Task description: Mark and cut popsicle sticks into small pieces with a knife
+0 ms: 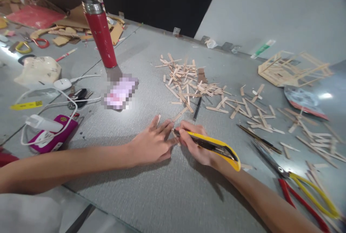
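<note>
My right hand (195, 145) is wrapped round a yellow utility knife (216, 147), its tip pointing left at a small wooden stick piece (175, 134) on the grey table (162, 189). My left hand (152, 141) lies flat on the table with fingers stretched out, fingertips pressing on that stick piece beside the knife tip. Another short stick (159, 119) lies just beyond my left fingers.
A heap of cut wooden sticks (189, 81) spreads ahead and to the right. Red-and-yellow pliers (300, 186) lie at right, a stick frame model (293, 69) far right. A red flask (100, 33), mouse (62, 83), cables and a magenta case (54, 133) sit left.
</note>
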`<state>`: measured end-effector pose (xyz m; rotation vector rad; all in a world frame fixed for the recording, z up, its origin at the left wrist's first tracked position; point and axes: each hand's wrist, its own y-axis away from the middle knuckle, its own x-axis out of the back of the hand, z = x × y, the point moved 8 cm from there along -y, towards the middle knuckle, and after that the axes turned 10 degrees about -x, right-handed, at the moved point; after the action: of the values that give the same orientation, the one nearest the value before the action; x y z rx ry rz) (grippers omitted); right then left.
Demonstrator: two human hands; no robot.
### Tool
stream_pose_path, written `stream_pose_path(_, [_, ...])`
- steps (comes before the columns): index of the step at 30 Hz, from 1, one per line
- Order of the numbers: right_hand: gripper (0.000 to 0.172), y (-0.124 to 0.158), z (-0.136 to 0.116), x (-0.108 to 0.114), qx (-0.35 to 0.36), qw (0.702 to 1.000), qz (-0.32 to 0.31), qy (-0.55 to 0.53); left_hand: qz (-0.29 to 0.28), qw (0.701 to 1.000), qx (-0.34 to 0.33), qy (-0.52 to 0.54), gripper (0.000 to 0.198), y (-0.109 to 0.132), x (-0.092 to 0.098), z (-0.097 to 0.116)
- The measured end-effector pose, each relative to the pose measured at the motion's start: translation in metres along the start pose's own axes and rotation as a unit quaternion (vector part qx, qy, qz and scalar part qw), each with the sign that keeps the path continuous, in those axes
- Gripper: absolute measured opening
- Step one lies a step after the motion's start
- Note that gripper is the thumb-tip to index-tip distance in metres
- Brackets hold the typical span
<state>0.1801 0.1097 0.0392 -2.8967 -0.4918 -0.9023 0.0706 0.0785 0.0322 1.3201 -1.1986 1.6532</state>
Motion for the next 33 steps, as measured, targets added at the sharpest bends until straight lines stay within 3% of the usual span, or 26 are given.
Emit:
stream_pose_path(13, [0.042, 0.002, 0.025, 0.002, -0.093, 0.991, -0.022, -0.09, 0.046, 0.997, -0.045, -0.041, 0.05, 0.007, 0.003, 0.003])
stream_pose_path(20, [0.046, 0.0, 0.029, 0.005, -0.143, 0.968, -0.031, -0.205, 0.107, 0.992, -0.014, -0.057, 0.036, 0.013, 0.015, -0.002])
stream_pose_path(24, [0.045, 0.002, 0.025, 0.006, -0.196, 0.939, -0.035, -0.28, 0.183, 0.981, 0.053, -0.027, 0.028, 0.014, 0.03, -0.012])
stream_pose_path(28, [0.04, 0.008, 0.02, 0.001, -0.253, 0.897, -0.043, -0.36, 0.277, 0.957, 0.05, 0.071, 0.014, 0.016, 0.05, -0.013])
stream_pose_path(33, [0.037, 0.015, 0.014, -0.009, -0.315, 0.838, -0.084, -0.438, 0.296, 0.912, 0.089, 0.271, 0.011, 0.016, 0.054, -0.019])
